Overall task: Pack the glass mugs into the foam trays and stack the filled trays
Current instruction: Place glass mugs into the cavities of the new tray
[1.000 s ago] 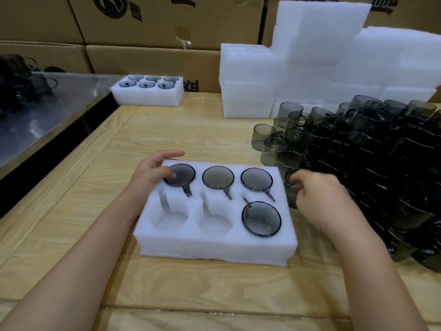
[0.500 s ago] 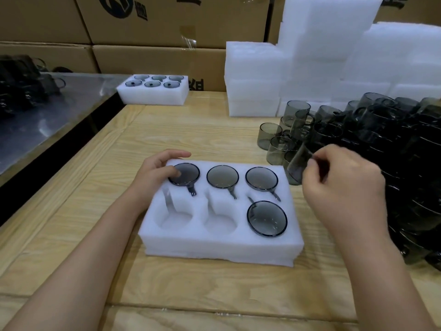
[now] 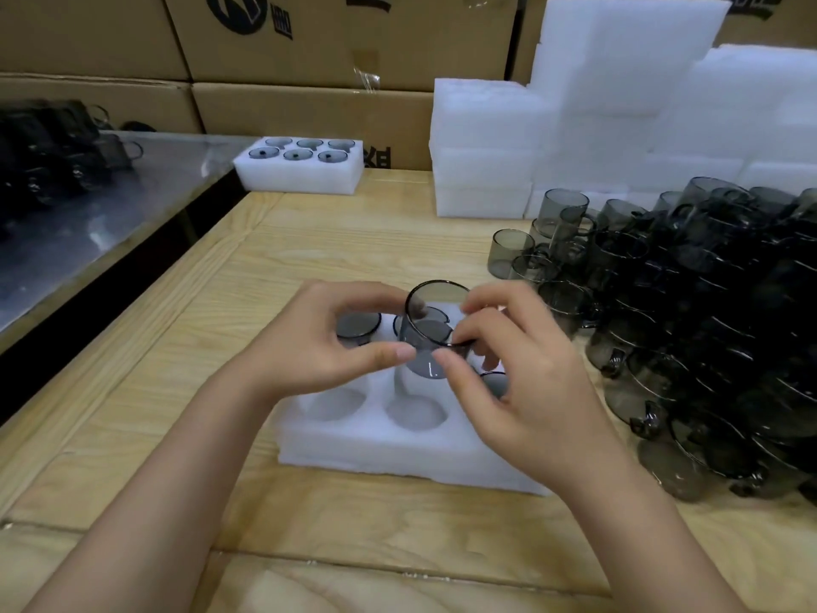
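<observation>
Head view: left hand [image 3: 327, 347] and right hand [image 3: 521, 382] together pinch one smoky glass mug [image 3: 431, 334], thumbs and curled fingers round it, tilted above the centre-frame foam tray [image 3: 398, 453] with two empty pockets [image 3: 336, 404] nearest; a second tray [image 3: 300, 179] upper left holds six

You work at a pale wooden table [image 3: 353, 254] of grained planks. To your left a steel-topped bench [image 3: 110, 205] stands beside it, with a dark gap between them. Behind both, brown cardboard boxes [image 3: 309, 112] are stacked like a wall, with black print [image 3: 241, 13] on the upper ones and clear tape [image 3: 367, 75] at one seam.
</observation>
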